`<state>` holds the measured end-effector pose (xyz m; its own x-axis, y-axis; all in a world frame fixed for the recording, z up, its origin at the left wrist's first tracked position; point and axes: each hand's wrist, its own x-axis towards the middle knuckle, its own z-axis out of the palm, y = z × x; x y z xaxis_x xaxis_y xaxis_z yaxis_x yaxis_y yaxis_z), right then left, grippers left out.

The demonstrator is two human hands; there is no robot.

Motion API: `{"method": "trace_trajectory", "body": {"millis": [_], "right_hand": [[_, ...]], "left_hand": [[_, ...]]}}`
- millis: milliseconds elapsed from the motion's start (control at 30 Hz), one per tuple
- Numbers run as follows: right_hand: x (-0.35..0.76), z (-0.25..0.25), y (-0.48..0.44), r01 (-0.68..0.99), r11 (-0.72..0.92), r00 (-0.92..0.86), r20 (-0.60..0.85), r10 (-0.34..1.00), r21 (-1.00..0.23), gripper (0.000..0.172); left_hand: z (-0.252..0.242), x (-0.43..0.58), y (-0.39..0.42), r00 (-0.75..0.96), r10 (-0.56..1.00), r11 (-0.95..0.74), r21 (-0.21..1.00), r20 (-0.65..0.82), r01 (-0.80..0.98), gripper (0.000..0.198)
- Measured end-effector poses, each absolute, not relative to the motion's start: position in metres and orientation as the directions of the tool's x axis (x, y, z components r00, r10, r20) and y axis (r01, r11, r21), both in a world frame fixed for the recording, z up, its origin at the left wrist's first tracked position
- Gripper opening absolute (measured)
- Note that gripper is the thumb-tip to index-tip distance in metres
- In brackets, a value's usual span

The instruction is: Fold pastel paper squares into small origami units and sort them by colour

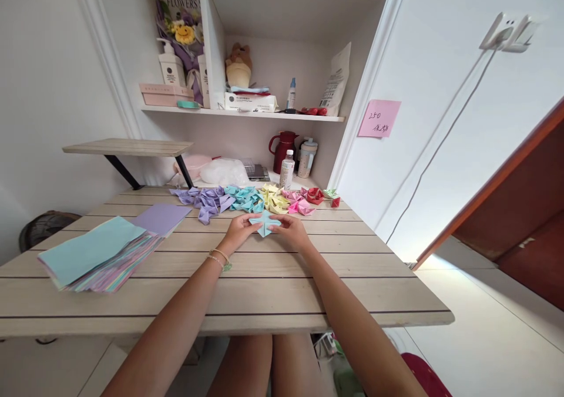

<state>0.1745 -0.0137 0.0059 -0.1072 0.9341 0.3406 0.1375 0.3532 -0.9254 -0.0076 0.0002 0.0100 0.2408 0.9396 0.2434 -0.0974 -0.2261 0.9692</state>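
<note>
A light blue folded paper [265, 224] is held between both hands, just above the wooden table [273, 294]. My left hand [240, 230] pinches its left side, thumb toward me. On the right side, my right hand [291, 231] grips the paper with its thumb on the near face. Creases and pointed corners show on the paper. Right behind it lies a row of folded paper pieces: purple [209, 202], blue [247, 198], yellow [275, 199], pink [300, 204] and red [315, 195].
At the left lies a stack of coloured paper sheets [94, 253], with a purple sheet [163, 218] beside it. A small raised shelf [127, 146] stands at the back left. Behind the folded pieces are a plastic bottle [286, 171], a dark red jug [284, 152] and a tumbler [307, 158].
</note>
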Motion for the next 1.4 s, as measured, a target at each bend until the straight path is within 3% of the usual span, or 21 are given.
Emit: {"method": "trace_trajectory", "body": {"millis": [100,233,333,533,833,1167,1400], "right_hand": [[0.177,0.005,-0.014,0.361,0.404,-0.118,0.389,0.914,-0.841,0.047],[0.178,0.006,-0.015,0.473,0.479,-0.166,0.459,0.873,-0.74,0.031],[0.177,0.006,-0.016,0.431,0.459,-0.196,0.416,0.888,-0.777,0.026],[0.174,0.008,-0.019,0.293,0.4,-0.184,0.359,0.915,-0.868,0.037],[0.172,0.01,-0.021,0.234,0.376,-0.228,0.326,0.918,-0.897,0.035],[0.175,0.003,-0.016,0.37,0.392,-0.173,0.352,0.92,-0.843,0.029],[0.171,0.009,-0.025,0.406,0.366,-0.274,0.271,0.923,-0.837,0.04]], "left_hand": [[0.007,-0.01,0.001,0.224,0.926,-0.319,0.947,0.305,0.028,0.049],[0.003,-0.014,0.004,0.21,0.902,-0.416,0.889,0.377,0.194,0.038],[0.005,-0.014,0.004,0.207,0.912,-0.391,0.902,0.354,0.182,0.028],[0.009,-0.009,0.002,0.268,0.948,-0.17,0.985,0.17,-0.024,0.035],[0.006,-0.01,0.004,0.257,0.959,-0.113,0.993,0.119,-0.04,0.038],[0.01,-0.01,-0.001,0.311,0.942,-0.137,0.991,0.13,0.001,0.036],[0.006,-0.007,0.001,0.307,0.937,-0.18,0.984,0.167,0.011,0.039]]}}
